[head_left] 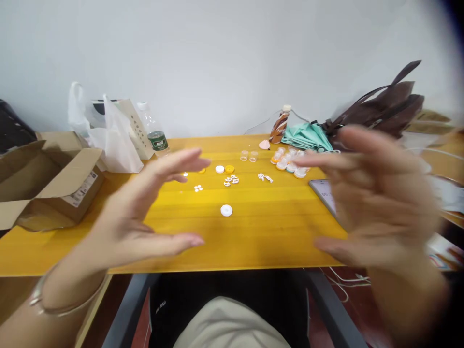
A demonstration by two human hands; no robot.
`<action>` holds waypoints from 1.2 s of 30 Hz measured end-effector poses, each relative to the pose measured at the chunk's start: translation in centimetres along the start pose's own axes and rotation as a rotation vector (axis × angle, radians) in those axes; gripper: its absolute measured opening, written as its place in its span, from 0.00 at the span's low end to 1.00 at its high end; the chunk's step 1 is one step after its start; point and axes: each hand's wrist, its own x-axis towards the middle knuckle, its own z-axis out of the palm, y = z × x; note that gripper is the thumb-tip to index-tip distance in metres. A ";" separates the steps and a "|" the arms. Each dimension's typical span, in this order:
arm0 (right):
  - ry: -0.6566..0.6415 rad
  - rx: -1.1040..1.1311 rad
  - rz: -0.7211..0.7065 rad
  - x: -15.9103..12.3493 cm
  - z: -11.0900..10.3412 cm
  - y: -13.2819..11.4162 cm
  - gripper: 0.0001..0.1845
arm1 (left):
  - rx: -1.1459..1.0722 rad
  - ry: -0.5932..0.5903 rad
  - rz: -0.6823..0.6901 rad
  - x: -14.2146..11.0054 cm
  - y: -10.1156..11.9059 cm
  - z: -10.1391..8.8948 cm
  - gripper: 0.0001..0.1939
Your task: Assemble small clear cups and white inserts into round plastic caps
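Note:
My left hand [145, 208] is raised over the left part of the table, thumb and fingers spread apart, holding nothing. My right hand [377, 203], somewhat blurred, hovers on the right with its fingers apart and nothing in them. Between the two hands a round white scalloped piece [226, 210] lies on the wood. Farther back are small white openwork pieces [231, 181], a white ring-like cap [219, 169], a yellow cap [229, 169] and several small white discs [198, 188]. Two clear cups [248, 156] stand behind them.
An open cardboard box [61, 188], a white plastic bag [116, 140] and a water bottle [156, 135] stand left. Capped clear containers [288, 162], a brown drink bottle [280, 124], teal cloth [308, 137], a brown bag [380, 111] and a phone [322, 193] are right. The table's front edge [224, 268] is near.

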 end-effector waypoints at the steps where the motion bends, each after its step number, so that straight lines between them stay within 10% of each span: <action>1: -0.005 0.020 -0.014 -0.3 0.5 0.8 0.45 | -0.056 -0.023 -0.042 1.9 -0.5 1.8 0.41; 11: -0.457 -0.145 0.353 -5.7 6.5 11.8 0.39 | -0.051 -0.363 -0.335 -1.7 -10.7 11.6 0.36; 27: -0.523 -0.244 0.311 -5.4 7.0 11.9 0.33 | -0.033 -0.373 -0.370 -0.7 -11.1 12.0 0.34; 36: -0.606 -0.110 0.196 -2.7 10.4 13.2 0.26 | -0.223 -0.247 -0.216 1.7 -11.8 13.4 0.15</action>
